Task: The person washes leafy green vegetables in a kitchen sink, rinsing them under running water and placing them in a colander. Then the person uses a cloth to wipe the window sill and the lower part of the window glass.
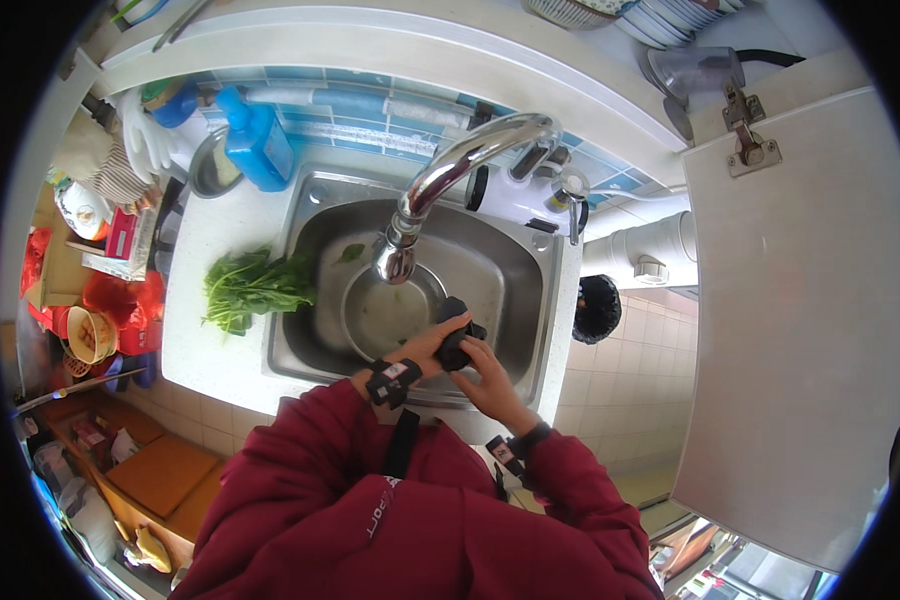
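Over the front right part of the steel sink [515, 290], my left hand [422, 348] and my right hand [494, 384] come together around a small black object [455, 338]. Its kind cannot be made out. The fingers of both hands are closed about it and partly hidden. A chrome faucet [450, 170] arches over the sink, its spout ahead of my left hand. Below the spout, a round metal basin [390, 318] sits in the sink. Green leafy vegetables [253, 288] lie on the white counter at the sink's left edge, and a loose leaf [350, 253] rests in the sink.
A blue bottle [257, 140] and a metal bowl [210, 165] stand at the back left. An open white cabinet door [800, 320] takes up the right side. Near the sink's right edge, a black-lined bin [597, 308] stands low beside a white pipe [650, 250].
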`<state>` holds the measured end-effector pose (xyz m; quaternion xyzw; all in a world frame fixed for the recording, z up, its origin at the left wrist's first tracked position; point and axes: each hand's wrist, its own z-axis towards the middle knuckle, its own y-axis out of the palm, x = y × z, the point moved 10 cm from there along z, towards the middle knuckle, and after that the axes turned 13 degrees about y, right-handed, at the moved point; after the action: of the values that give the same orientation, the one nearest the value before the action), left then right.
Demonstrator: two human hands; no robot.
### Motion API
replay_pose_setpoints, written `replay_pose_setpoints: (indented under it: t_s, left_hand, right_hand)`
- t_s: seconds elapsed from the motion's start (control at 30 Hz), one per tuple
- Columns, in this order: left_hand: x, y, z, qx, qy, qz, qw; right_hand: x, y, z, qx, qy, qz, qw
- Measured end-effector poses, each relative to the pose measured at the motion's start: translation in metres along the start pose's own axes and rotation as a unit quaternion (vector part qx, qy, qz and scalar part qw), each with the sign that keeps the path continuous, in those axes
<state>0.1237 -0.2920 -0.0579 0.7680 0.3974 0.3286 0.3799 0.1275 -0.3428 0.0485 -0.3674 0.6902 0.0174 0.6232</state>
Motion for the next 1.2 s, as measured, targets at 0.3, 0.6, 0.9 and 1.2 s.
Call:
replay_pose_setpoints:
  t_s: [0.3,0.6,0.9,1.2]
  left_hand:
    - [0.002,0.005,0.009,-0.196,-0.096,0.251,0.943]
    - [0.000,0.043,0.024,-0.325,0.009,0.631,0.704]
    - [-0.005,0.043,0.032,-0.160,0.105,0.830,0.524]
    - [-0.004,0.064,-0.001,-0.196,0.339,0.880,0.269]
  right_hand:
    - [-0.012,-0.022,0.011,-0.028,-0.107,-0.328,0.938]
    - [0.029,-0.008,0.038,-0.070,-0.095,-0.449,0.886]
    - [0.104,-0.018,0.035,-0.084,0.151,-0.377,0.910]
    - [0.120,0.004,0.032,-0.228,0.242,-0.123,0.935]
